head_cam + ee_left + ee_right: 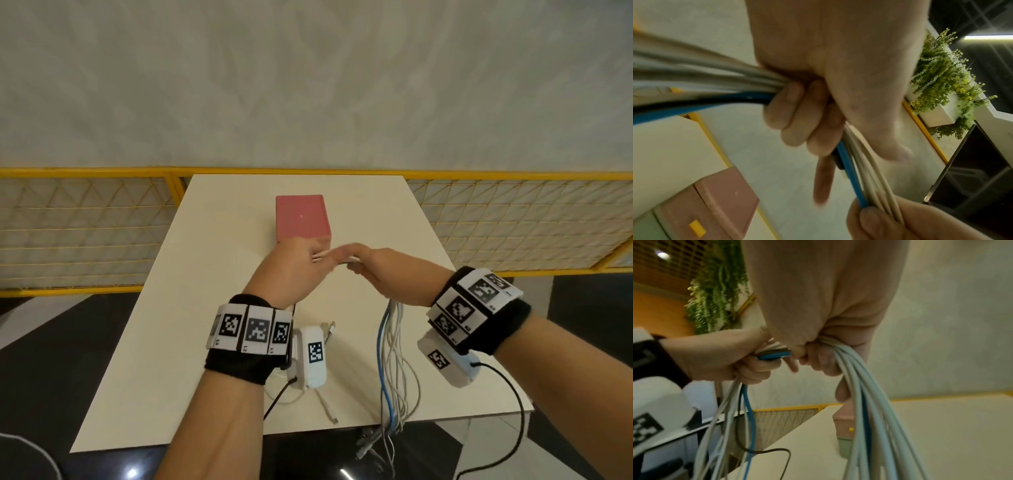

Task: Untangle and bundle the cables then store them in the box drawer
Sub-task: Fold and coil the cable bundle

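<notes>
Both hands hold one bundle of white and blue cables [394, 359] above the white table [205, 308], just in front of the pink box [303, 219]. My left hand [301, 263] grips the bundle with its fingers [803, 116] curled round it. My right hand [370, 267] grips the same cables [869, 402] a short way along, and its fingers [818, 360] are closed on them. Long loops hang from the right hand down past the table's front edge. The box front shows a yellow tab [697, 227] on its drawer, which looks closed.
A loose white cable [327, 407] lies on the table below my left wrist. Connector ends [370, 442] dangle beyond the front edge. A yellow mesh fence [85, 233] runs behind and beside the table. A planter [941, 91] stands off to one side.
</notes>
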### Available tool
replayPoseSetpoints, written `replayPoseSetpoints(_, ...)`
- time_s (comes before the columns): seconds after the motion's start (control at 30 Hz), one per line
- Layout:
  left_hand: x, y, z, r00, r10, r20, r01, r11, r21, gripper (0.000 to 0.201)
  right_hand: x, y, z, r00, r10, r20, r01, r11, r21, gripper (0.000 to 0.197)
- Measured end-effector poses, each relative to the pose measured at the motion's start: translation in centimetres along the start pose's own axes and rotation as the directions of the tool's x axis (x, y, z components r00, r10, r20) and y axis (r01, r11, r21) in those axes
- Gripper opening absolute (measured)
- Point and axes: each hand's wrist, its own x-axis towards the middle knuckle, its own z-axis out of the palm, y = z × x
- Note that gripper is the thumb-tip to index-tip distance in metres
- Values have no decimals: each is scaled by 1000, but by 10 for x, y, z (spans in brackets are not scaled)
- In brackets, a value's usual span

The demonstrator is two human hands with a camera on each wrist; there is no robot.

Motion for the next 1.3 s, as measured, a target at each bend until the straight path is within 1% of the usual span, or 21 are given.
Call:
replayPoseSetpoints(0.03,0,-1,-1,999,13,48,-12,1000,-17,42,3,0,-3,999,-8,-46,5,999,-52,18)
replayPoseSetpoints(0.07,1,-2,-2,997,41,61,-40,999,-27,31,4,0,-7,995,-23,-98,16,997,-79,19)
replayPoseSetpoints(0.1,2,-2,-3,997,71,39,-70,997,-28,26,5,-1,-10,988,-41,-147,29,996,-83,20)
replayPoseSetpoints(0.17,4,1,-6,992,103,-75,-105,994,-25,30,7,-3,-16,969,-57,-239,61,998,10,19)
replayPoseSetpoints(0.23,7,6,-9,967,137,-215,-151,988,-46,35,10,0,-15,951,-69,-302,123,979,163,14)
replayPoseSetpoints(0.27,7,10,-12,951,145,-273,-169,983,-67,36,11,2,-12,948,-70,-311,142,966,214,13)
replayPoseSetpoints(0.33,8,14,-13,919,133,-371,-195,971,-135,36,15,12,-2,958,-47,-284,125,957,261,17)
replayPoseSetpoints(0.4,9,15,-12,892,101,-442,-203,961,-190,35,21,23,13,973,-8,-230,71,961,266,18)
replayPoseSetpoints(0.47,9,17,-10,874,79,-479,-205,954,-217,33,25,33,25,983,20,-185,28,967,251,16)
replayPoseSetpoints(0.53,9,18,-13,852,45,-522,-210,942,-261,26,28,43,36,990,36,-134,-4,973,233,18)
replayPoseSetpoints(0.63,10,22,-28,807,19,-591,-226,933,-279,24,30,64,50,991,126,-44,-115,976,187,20)
replayPoseSetpoints(0.73,11,21,-40,764,27,-645,-266,923,-277,22,35,83,57,974,221,-43,-208,957,201,30)
replayPoseSetpoints(0.8,11,21,-43,749,10,-662,-273,915,-295,24,39,94,59,961,269,-63,-253,949,190,31)
replayPoseSetpoints(0.9,12,21,-45,736,0,-677,-289,904,-314,25,48,109,62,944,319,-89,-307,943,129,19)
replayPoseSetpoints(1.03,15,18,-49,713,-22,-701,-310,887,-343,26,61,119,67,916,393,-80,-390,920,43,12)
replayPoseSetpoints(1.1,15,16,-53,683,-52,-728,-317,877,-360,27,62,125,69,889,446,-102,-452,891,-45,5)
replayPoseSetpoints(1.13,15,15,-55,669,-73,-740,-322,868,-378,29,62,131,72,885,455,-101,-465,878,-112,8)
replayPoseSetpoints(1.17,15,13,-58,660,-94,-746,-325,859,-395,31,62,136,73,884,459,-86,-467,867,-172,16)
replayPoseSetpoints(1.2,16,9,-60,655,-109,-747,-324,853,-409,33,64,140,73,886,459,-67,-463,867,-186,23)
replayPoseSetpoints(1.27,18,2,-61,653,-138,-745,-307,850,-427,34,68,147,69,891,452,-41,-454,886,-98,25)
replayPoseSetpoints(1.3,19,-1,-61,655,-150,-741,-299,849,-437,35,71,147,62,879,474,-47,-476,878,-49,24)
